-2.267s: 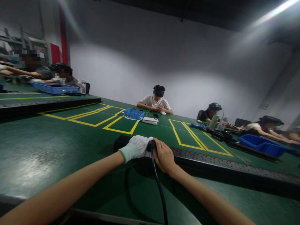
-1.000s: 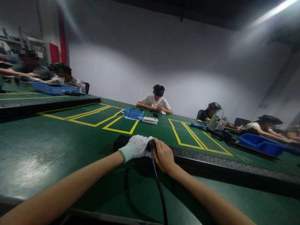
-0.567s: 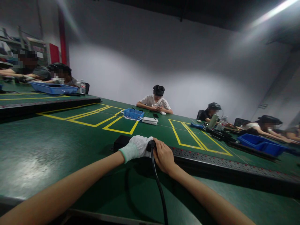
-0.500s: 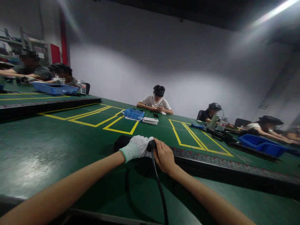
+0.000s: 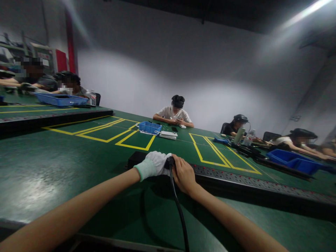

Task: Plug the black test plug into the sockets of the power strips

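In the head view, a black power plug (image 5: 170, 162) sits at the left part of a long power strip (image 5: 236, 182) with red-dotted sockets. Its black cord (image 5: 179, 206) runs down toward the table's near edge. My left hand (image 5: 157, 163), in a white knitted glove with a mint cuff, is closed against the plug's left side. On the other side, my bare right hand (image 5: 183, 175) has its fingers curled round the plug and over the strip. The hands hide how far the plug sits in its socket.
A black block (image 5: 135, 159) forms the strip's left end. Yellow tape outlines (image 5: 133, 147) mark the green table (image 5: 91, 161). Beyond lie a blue basket (image 5: 150, 127) and a white box (image 5: 168, 135). A blue tray (image 5: 294, 161) stands right. Several people sit around, one person (image 5: 174, 113) opposite.
My hands, the plug and the cord hold the same position. The person opposite has shifted their hands slightly.
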Available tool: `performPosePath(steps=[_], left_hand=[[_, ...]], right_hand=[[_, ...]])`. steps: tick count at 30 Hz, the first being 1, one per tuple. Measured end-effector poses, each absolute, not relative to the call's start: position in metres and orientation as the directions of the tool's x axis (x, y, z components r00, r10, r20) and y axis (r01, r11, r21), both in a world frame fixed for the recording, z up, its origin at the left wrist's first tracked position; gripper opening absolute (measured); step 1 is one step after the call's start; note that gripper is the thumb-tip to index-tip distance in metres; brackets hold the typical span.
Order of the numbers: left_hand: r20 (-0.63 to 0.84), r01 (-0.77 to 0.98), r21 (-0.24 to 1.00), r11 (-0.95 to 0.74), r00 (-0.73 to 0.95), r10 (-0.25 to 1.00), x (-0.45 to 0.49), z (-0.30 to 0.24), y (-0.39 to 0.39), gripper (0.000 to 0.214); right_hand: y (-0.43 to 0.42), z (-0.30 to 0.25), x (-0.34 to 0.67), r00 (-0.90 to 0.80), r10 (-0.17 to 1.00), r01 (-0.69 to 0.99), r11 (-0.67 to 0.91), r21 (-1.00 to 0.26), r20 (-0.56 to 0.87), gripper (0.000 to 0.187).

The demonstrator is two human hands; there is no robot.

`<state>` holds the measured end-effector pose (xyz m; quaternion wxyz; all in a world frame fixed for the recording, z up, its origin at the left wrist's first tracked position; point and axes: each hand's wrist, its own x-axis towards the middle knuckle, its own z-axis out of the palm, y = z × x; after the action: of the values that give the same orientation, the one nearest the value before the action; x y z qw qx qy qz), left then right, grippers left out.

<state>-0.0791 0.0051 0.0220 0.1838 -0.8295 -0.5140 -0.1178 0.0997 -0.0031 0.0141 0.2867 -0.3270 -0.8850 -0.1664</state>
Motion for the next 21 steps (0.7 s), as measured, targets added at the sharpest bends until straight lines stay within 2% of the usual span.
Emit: performPosePath(steps=[21], left_hand=[[0.398,0.891,-0.192,-0.412,0.455,0.797,-0.0796,0.0250,0.0005,0.049]], right_hand=[[-0.0054,0.0165,0.0983,-0.602,0.490,0.681,0.728,0.085,0.630,0.040]])
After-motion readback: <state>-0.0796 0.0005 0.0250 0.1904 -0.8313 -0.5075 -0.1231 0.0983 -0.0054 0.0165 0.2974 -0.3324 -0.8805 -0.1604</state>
